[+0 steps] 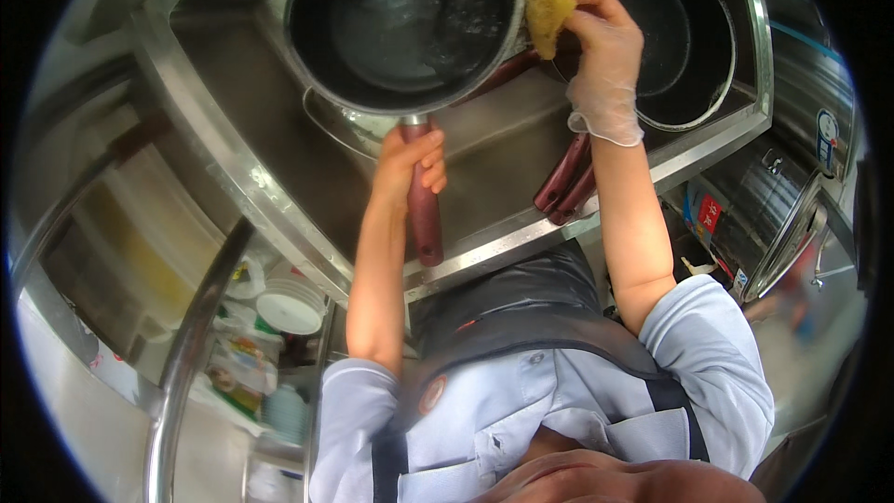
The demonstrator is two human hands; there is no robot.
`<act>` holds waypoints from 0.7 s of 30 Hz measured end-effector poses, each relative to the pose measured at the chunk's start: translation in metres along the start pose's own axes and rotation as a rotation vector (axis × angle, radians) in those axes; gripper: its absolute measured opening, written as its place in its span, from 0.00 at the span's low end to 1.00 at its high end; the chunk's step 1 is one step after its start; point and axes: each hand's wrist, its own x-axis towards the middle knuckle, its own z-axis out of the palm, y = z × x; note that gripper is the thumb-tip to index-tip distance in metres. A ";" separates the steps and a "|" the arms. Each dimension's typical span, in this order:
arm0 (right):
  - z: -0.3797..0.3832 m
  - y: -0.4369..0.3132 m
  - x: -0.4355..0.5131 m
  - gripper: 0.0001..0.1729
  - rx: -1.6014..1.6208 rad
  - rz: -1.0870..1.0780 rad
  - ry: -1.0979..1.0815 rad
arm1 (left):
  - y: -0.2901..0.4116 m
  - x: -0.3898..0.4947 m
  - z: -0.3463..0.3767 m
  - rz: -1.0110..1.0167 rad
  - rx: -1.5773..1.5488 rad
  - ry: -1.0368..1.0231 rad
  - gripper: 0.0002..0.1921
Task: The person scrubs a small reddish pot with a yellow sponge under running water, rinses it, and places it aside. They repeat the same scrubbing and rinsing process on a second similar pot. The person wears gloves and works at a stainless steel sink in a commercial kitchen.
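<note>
A dark frying pan (401, 21) with water in its bowl is held over a stainless steel sink (279, 175). Around its dark red handle is my left hand (415, 161), bare, with the handle's end sticking out below. My right hand (604, 49), in a clear plastic glove, pinches a yellow scouring sponge (545, 3) just right of the pan's rim, apart from it. Behind and right of that hand lies a dark pot (677, 42) in the sink. Two more dark red handles (569, 185) rest on the sink's front edge under my right wrist.
The sink's metal rim (489, 251) runs close before my apron. At the right stand large stainless steel containers (747, 202) with a lid. On the left are a curved metal rail (195, 321), a white round-lidded tub (290, 307) and several bags on a low shelf.
</note>
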 end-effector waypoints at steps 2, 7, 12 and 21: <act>-0.004 -0.012 0.000 0.14 0.051 0.004 -0.007 | -0.002 0.001 0.000 -0.026 -0.038 -0.099 0.10; -0.005 -0.030 -0.003 0.15 0.227 0.008 0.039 | 0.002 0.008 -0.004 -0.074 -0.044 -0.225 0.11; -0.009 -0.031 -0.008 0.16 0.303 -0.028 0.002 | 0.014 0.025 -0.009 -0.051 -0.004 -0.279 0.11; 0.008 0.001 0.010 0.18 0.377 0.133 0.128 | 0.036 0.064 0.007 0.344 0.421 0.114 0.12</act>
